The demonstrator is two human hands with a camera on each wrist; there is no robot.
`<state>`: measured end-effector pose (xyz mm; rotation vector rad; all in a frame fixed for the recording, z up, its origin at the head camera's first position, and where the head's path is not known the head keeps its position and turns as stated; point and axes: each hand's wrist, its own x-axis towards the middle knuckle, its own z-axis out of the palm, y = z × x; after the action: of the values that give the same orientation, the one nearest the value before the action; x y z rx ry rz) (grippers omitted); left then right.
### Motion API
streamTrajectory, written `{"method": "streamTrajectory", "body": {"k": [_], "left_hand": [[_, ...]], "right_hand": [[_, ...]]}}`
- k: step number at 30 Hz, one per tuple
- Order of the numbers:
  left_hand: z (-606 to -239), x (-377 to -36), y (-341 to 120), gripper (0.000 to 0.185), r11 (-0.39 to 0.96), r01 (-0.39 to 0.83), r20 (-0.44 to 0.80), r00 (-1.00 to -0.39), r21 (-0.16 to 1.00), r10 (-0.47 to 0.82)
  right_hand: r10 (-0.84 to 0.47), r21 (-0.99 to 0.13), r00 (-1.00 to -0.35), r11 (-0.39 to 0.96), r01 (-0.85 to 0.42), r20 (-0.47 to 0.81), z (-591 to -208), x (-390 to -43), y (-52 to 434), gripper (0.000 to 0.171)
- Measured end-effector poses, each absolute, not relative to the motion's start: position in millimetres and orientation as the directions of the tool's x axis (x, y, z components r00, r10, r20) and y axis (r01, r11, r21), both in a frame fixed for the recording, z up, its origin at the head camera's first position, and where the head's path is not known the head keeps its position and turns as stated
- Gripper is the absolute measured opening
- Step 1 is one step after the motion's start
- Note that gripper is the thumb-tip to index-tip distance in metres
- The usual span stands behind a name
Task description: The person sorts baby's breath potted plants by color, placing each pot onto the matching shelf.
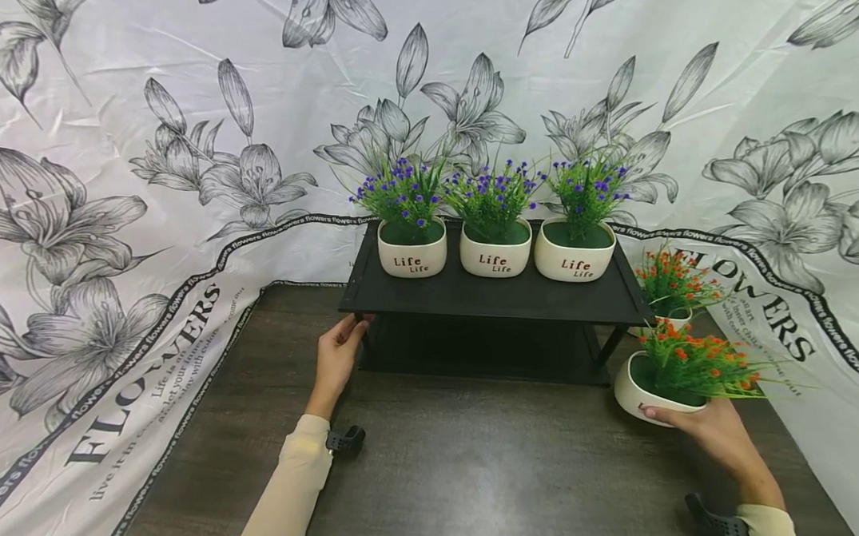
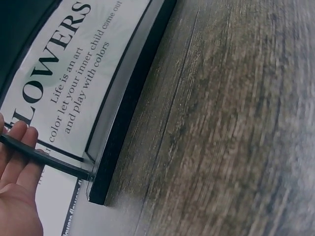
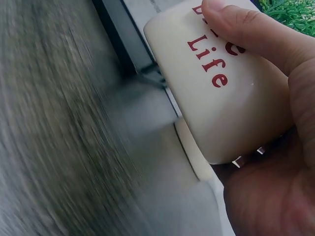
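the fingers of the left hand, at the left centre of the head view, curl round the thin front left leg of the black shelf; the left wrist view, lower left, shows that black rod crossing the fingers, a detail the head view leaves too small to tell. on the shelf, upper centre, three white pots with purple flowers stand in a row. at the right, the right hand grips the orange-flowered pot, tilted and lifted beside the shelf's right end. only the right wrist view shows its red "life" lettering, the thumb pressed over it. a second orange-flowered pot stands just behind.
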<state>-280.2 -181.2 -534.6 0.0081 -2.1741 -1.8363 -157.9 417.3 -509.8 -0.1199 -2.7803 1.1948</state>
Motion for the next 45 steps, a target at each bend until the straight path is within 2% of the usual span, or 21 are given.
{"method": "streamTrajectory", "body": {"k": [9, 21, 27, 33, 44, 45], "left_hand": [[-539, -283, -183, 0.047, 0.167, 0.255, 0.284, -0.942, 0.952, -0.177], [-538, -279, -184, 0.052, 0.171, 0.239, 0.265, -0.953, 0.956, -0.15], [-538, -278, -183, 0.05, 0.156, 0.236, 0.26, -0.952, 0.959, -0.161], [-538, -279, -183, 0.051, 0.155, 0.24, 0.266, -0.948, 0.958, -0.173], [-537, -280, -182, 0.036, 0.138, 0.258, 0.28, -0.945, 0.956, -0.169], [-536, -280, -181, 0.036, 0.143, 0.254, 0.276, -0.946, 0.957, -0.172]], "right_hand": [[0.095, -0.667, -0.993, 0.736, 0.115, -0.067, -502, -159, 388, 0.095], [0.007, -0.749, -1.0, 0.662, 0.019, -0.019, -502, -173, 335, 0.119], [-0.062, -0.793, -0.996, 0.604, -0.084, 0.059, -506, -182, 306, 0.122], [-0.113, -0.81, -0.99, 0.571, -0.134, 0.085, -510, -190, 275, 0.119], [-0.231, -0.858, -0.959, 0.447, -0.253, 0.162, -506, -206, 229, 0.091], [-0.234, -0.851, -0.957, 0.454, -0.264, 0.172, -506, -207, 225, 0.095]]}}
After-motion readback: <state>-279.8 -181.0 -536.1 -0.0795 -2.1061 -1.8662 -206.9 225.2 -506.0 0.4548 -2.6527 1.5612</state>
